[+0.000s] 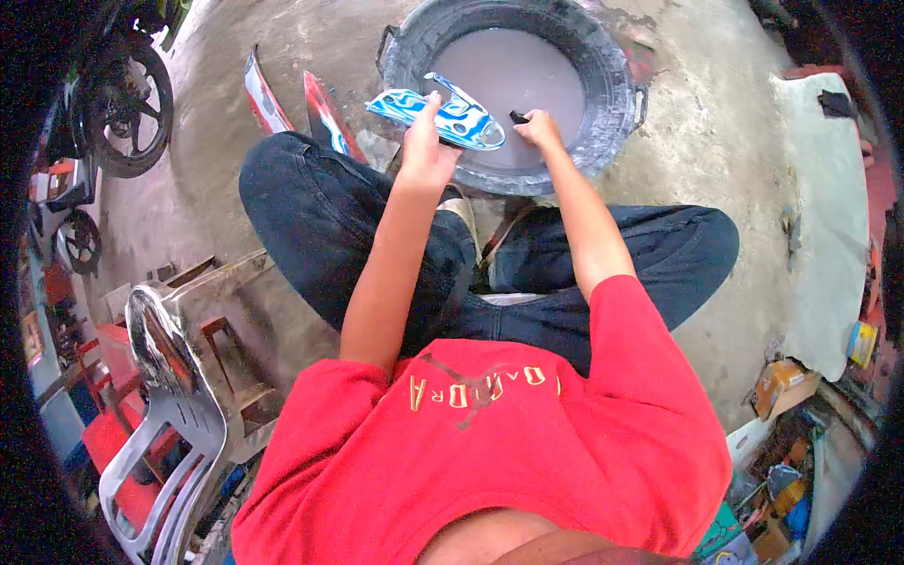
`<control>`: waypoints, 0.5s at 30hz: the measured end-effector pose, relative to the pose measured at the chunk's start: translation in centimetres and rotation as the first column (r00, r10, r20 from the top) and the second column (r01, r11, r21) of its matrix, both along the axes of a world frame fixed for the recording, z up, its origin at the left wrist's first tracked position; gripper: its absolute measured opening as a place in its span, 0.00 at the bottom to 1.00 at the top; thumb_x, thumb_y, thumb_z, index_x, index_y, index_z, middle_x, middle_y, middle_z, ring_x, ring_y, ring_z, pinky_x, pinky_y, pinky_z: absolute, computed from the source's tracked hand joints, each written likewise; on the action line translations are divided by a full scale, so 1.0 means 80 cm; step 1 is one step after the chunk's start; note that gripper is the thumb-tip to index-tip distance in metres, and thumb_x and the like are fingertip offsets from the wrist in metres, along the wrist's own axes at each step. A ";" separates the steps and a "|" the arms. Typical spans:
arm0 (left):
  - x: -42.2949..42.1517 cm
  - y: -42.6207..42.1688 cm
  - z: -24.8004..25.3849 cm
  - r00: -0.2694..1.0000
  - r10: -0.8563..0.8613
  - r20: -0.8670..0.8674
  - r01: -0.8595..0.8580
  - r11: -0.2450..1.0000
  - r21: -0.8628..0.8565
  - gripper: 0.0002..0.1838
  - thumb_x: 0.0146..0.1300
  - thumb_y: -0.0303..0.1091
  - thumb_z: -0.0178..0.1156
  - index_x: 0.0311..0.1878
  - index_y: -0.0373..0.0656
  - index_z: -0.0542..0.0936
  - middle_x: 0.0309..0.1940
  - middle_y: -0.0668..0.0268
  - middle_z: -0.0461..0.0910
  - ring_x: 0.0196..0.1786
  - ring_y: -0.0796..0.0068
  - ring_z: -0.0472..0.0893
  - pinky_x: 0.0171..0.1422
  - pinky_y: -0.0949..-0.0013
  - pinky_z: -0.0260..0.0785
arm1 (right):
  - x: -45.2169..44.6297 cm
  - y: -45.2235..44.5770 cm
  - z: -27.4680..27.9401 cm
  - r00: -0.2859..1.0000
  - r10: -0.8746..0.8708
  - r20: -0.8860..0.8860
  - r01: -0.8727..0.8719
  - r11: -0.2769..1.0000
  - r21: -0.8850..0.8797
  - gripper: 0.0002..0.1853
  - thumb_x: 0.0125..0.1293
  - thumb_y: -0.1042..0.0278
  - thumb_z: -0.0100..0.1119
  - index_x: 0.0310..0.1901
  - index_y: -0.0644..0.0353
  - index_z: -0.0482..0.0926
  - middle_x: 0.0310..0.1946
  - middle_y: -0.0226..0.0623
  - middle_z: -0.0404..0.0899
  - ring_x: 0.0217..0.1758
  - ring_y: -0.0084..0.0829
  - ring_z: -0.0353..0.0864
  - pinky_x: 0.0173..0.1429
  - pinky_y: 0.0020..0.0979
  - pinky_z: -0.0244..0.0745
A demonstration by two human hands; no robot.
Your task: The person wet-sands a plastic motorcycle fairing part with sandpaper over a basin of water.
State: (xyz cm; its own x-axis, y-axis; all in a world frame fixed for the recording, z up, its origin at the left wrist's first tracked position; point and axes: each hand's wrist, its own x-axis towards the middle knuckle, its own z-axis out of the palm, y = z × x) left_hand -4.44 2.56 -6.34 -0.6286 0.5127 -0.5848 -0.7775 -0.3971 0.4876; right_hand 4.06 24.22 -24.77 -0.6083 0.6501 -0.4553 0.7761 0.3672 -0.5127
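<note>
At ten o'clock in the view, a black wheel (127,108) stands at the edge of the floor, and at eleven lie two red-and-white pieces (266,94), apart from each other. Toward twelve, the left hand (429,158) grips a blue-and-white panel (443,115), thumb on top, over the tub's (612,118) eight o'clock rim; the fingers beneath are mostly hidden. Farther right, at the tub's five o'clock, the right hand (542,132) pinches a small dark object (518,118) above the cloudy water (504,66). If the panel is wet, its smooth face could slide from that one-handed hold and drop into the tub or knock against the rim. The dark object, held near its end, could slip from the fingertips and be hard to find, since the water hides the bottom
</note>
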 end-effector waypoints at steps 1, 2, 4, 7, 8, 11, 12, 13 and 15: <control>0.001 0.001 -0.004 1.000 -0.001 -0.004 0.000 1.000 -0.009 0.18 0.75 0.41 0.58 0.62 0.44 0.73 0.61 0.55 0.78 0.63 0.51 0.77 0.69 0.39 0.67 | 0.000 0.000 -0.006 1.000 0.027 0.007 -0.027 0.999 -0.034 0.25 0.50 0.54 0.71 0.51 0.52 0.87 0.44 0.48 0.88 0.49 0.49 0.87 0.55 0.45 0.80; 0.000 0.002 -0.007 1.000 -0.005 -0.003 0.005 1.000 -0.003 0.19 0.75 0.41 0.57 0.63 0.43 0.73 0.61 0.54 0.78 0.63 0.51 0.77 0.70 0.39 0.66 | -0.001 0.001 -0.011 0.998 0.055 0.012 -0.054 0.996 -0.066 0.25 0.49 0.54 0.71 0.51 0.52 0.87 0.44 0.48 0.88 0.48 0.49 0.88 0.55 0.45 0.81; -0.001 0.001 -0.008 0.999 -0.033 0.005 0.033 0.999 0.032 0.19 0.75 0.41 0.57 0.63 0.43 0.72 0.62 0.53 0.77 0.64 0.51 0.77 0.70 0.38 0.66 | -0.002 0.004 -0.022 0.995 0.092 -0.028 -0.093 0.993 -0.072 0.25 0.50 0.54 0.72 0.52 0.52 0.88 0.42 0.46 0.89 0.45 0.47 0.89 0.53 0.44 0.81; 0.001 0.004 -0.002 0.999 -0.030 0.029 0.029 0.999 0.031 0.19 0.76 0.41 0.56 0.64 0.43 0.72 0.63 0.52 0.76 0.66 0.50 0.76 0.72 0.38 0.64 | -0.005 0.018 -0.053 0.983 0.090 -0.161 -0.113 0.984 -0.137 0.23 0.53 0.55 0.72 0.51 0.54 0.88 0.38 0.42 0.89 0.40 0.40 0.89 0.48 0.43 0.82; 0.003 0.004 0.001 0.999 -0.021 0.041 0.020 1.000 0.018 0.19 0.76 0.41 0.55 0.64 0.43 0.71 0.63 0.52 0.76 0.66 0.49 0.75 0.72 0.38 0.64 | -0.005 0.025 -0.067 0.977 0.062 -0.205 -0.114 0.960 -0.257 0.22 0.55 0.56 0.72 0.51 0.54 0.88 0.37 0.39 0.89 0.39 0.37 0.89 0.47 0.42 0.82; 0.005 0.007 -0.002 0.998 -0.017 0.058 0.017 1.000 -0.003 0.19 0.76 0.41 0.55 0.64 0.43 0.71 0.64 0.51 0.75 0.67 0.48 0.74 0.73 0.37 0.63 | 0.002 0.037 -0.037 0.920 -0.204 -0.336 -0.056 0.778 -0.626 0.13 0.65 0.65 0.71 0.48 0.60 0.87 0.37 0.33 0.87 0.37 0.28 0.87 0.43 0.34 0.84; 0.005 0.008 -0.004 0.998 -0.014 0.067 0.015 1.000 -0.011 0.19 0.76 0.41 0.55 0.64 0.43 0.71 0.65 0.51 0.75 0.67 0.48 0.74 0.73 0.37 0.63 | 0.010 0.035 -0.001 0.879 -0.312 -0.361 -0.074 0.658 -0.749 0.15 0.64 0.64 0.72 0.50 0.59 0.86 0.40 0.33 0.87 0.40 0.29 0.87 0.44 0.34 0.84; 0.005 0.011 -0.001 0.998 -0.018 0.055 0.018 1.000 -0.003 0.19 0.76 0.41 0.54 0.64 0.43 0.70 0.64 0.51 0.75 0.67 0.48 0.74 0.73 0.37 0.63 | 0.010 0.038 0.029 0.863 -0.338 -0.375 -0.092 0.625 -0.775 0.17 0.64 0.62 0.72 0.52 0.59 0.85 0.41 0.32 0.87 0.40 0.27 0.87 0.44 0.32 0.84; 0.008 0.014 0.012 0.999 -0.022 0.030 0.021 1.000 0.015 0.19 0.76 0.41 0.54 0.64 0.43 0.70 0.64 0.51 0.75 0.67 0.48 0.74 0.73 0.36 0.63 | 0.006 0.037 0.083 0.845 -0.402 -0.353 -0.022 0.633 -0.774 0.17 0.65 0.59 0.72 0.51 0.58 0.85 0.40 0.30 0.87 0.40 0.25 0.87 0.46 0.30 0.83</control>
State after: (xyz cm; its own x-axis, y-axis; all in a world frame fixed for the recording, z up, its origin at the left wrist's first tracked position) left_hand -3.77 3.71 -5.42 -0.5997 0.5344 -0.5956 -0.8001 -0.3869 0.4584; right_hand 4.54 27.20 -18.14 -0.7714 0.3550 -0.5282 0.3743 -0.4183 -0.8276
